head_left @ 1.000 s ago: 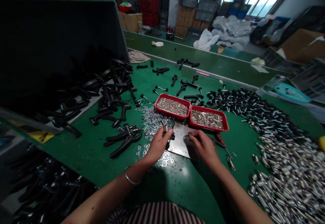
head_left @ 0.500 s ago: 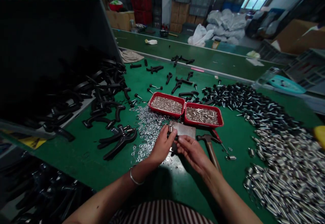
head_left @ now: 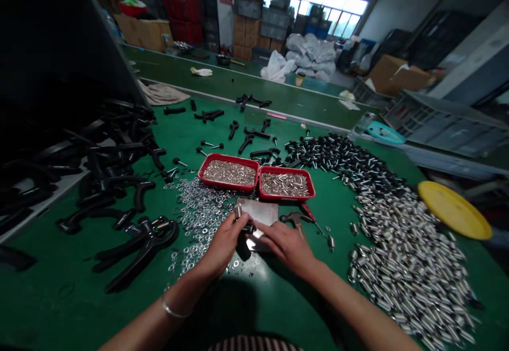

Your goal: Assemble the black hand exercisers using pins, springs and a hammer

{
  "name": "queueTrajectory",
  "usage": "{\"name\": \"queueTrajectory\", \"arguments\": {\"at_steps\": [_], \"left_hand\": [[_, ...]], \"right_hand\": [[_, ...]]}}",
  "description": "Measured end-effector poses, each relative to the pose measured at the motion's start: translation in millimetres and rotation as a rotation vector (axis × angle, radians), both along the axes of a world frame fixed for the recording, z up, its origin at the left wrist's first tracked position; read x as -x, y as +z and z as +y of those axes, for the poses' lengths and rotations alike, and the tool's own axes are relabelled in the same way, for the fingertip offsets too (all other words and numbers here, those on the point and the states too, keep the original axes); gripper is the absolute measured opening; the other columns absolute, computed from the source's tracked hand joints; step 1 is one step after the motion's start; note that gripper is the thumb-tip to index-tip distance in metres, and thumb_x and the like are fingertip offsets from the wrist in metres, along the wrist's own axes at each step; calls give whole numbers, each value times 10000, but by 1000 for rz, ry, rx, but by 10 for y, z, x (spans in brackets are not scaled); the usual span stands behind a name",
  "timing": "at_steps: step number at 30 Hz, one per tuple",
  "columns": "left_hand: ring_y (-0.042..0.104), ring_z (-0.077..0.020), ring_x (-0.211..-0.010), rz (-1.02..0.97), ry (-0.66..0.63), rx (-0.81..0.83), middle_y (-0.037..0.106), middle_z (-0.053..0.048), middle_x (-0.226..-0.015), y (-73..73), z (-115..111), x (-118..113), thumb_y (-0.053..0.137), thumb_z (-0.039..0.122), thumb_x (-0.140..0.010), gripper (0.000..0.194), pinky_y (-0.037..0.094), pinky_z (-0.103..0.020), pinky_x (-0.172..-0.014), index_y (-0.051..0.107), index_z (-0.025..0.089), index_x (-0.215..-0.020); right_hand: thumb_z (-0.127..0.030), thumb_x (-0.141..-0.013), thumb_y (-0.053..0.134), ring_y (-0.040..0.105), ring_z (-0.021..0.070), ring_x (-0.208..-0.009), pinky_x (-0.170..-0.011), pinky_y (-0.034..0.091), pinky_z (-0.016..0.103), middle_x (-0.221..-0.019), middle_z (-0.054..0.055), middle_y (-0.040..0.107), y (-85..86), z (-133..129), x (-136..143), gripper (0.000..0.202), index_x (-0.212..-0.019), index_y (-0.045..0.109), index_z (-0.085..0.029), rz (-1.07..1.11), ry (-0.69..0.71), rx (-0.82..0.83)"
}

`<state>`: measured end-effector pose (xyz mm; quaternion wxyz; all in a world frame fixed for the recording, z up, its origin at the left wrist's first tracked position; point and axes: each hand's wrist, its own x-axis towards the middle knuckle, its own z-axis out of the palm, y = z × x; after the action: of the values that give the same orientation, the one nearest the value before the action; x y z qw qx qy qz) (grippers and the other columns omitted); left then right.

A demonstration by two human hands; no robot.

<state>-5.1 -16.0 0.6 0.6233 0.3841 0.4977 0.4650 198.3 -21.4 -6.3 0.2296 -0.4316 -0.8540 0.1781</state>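
My left hand (head_left: 223, 245) is closed around a black plastic handle (head_left: 244, 247), its lower end showing below the fingers. A silvery coil spring (head_left: 238, 211) stands up above my left thumb. My right hand (head_left: 287, 245) reaches in from the right, its fingers together and their tips at the handle's right side. Whatever is between those fingertips is too small or hidden to make out. Both hands are over a flat metal plate (head_left: 264, 211). A hammer (head_left: 293, 218) lies right of the plate, partly covered by my right hand.
Two red trays (head_left: 227, 185) of small metal parts stand behind the plate. Loose washers (head_left: 199, 216) spread to the left, beside black handles (head_left: 137, 250). Springs (head_left: 413, 266) and black-headed bolts (head_left: 342, 157) are heaped at right, near a yellow lid (head_left: 455, 210). A dark bin (head_left: 71, 49) stands at left.
The view has swung right, so the bench things appear farther left. My right hand has turned palm-down, with its fingers stretched toward the handle. My left hand keeps its hold.
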Motion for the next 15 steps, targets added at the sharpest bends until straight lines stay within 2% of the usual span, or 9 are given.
{"name": "queueTrajectory", "arguments": {"at_steps": [1, 2, 4, 6, 8, 10, 12, 15], "left_hand": [[598, -168, -783, -10, 5, 8, 645, -31, -887, -13, 32, -5, 592, 575, -847, 408, 475, -263, -719, 620, 187, -968], [589, -155, -750, -11, 13, 11, 641, -26, -872, -23, 67, -5, 599, 573, -844, 403, 469, -254, -697, 619, 186, -954], [576, -137, -714, -7, 43, 13, 636, -16, -852, -41, 129, -1, 615, 573, -834, 402, 460, -244, -672, 617, 183, -928], [579, -133, -728, -5, 72, 24, 635, -13, -857, -69, 162, -9, 626, 572, -828, 403, 460, -237, -670, 620, 181, -927], [586, -135, -753, 14, 51, 40, 636, -18, -865, -101, 158, -42, 624, 561, -838, 396, 463, -235, -670, 626, 177, -935], [589, -139, -757, 34, -14, 54, 636, -25, -856, -120, 127, -91, 614, 548, -854, 385, 468, -239, -669, 630, 169, -924], [589, -140, -749, 15, -49, 71, 635, -31, -842, -118, 97, -136, 623, 539, -853, 379, 472, -245, -661, 630, 163, -899], [573, -125, -715, -126, 39, 125, 621, -28, -836, -102, 106, -151, 692, 512, -804, 371, 456, -234, -622, 617, 158, -883]], "right_hand": [[-307, -999, 440, 643, 211, -922, -815, 505, 338, -1028, 76, 698, -9, 99, -238, 399, -1387, 527, -275, -35, -46, -3], [-297, -1000, 418, 641, 212, -955, -841, 501, 344, -1076, 82, 694, -18, 232, -515, 373, -1345, 555, -258, -46, -163, -25], [-270, -997, 357, 643, 211, -901, -810, 501, 343, -1067, 96, 696, -33, 576, -1129, 355, -1248, 599, -204, -155, -535, -90], [-189, -952, 351, 617, 258, -922, -831, 474, 396, -1049, 174, 684, -33, 962, -1707, 359, -1168, 626, -108, -220, -678, -114], [-98, -887, 380, 587, 280, -987, -885, 428, 415, -1074, 218, 670, -26, 1317, -2128, 341, -1094, 649, -74, -274, -714, -121], [-31, -830, 412, 568, 283, -999, -903, 388, 420, -1082, 228, 666, -33, 1592, -2356, 335, -1042, 667, -75, -315, -703, -115], [-8, -803, 452, 561, 277, -951, -879, 369, 416, -1017, 221, 675, -58, 1769, -2443, 288, -955, 683, -88, -340, -678, -101], [-52, -828, 519, 546, 259, -851, -796, 358, 396, -877, 206, 653, -95, 1849, -2464, 172, -837, 683, -103, -338, -655, -93]]}}
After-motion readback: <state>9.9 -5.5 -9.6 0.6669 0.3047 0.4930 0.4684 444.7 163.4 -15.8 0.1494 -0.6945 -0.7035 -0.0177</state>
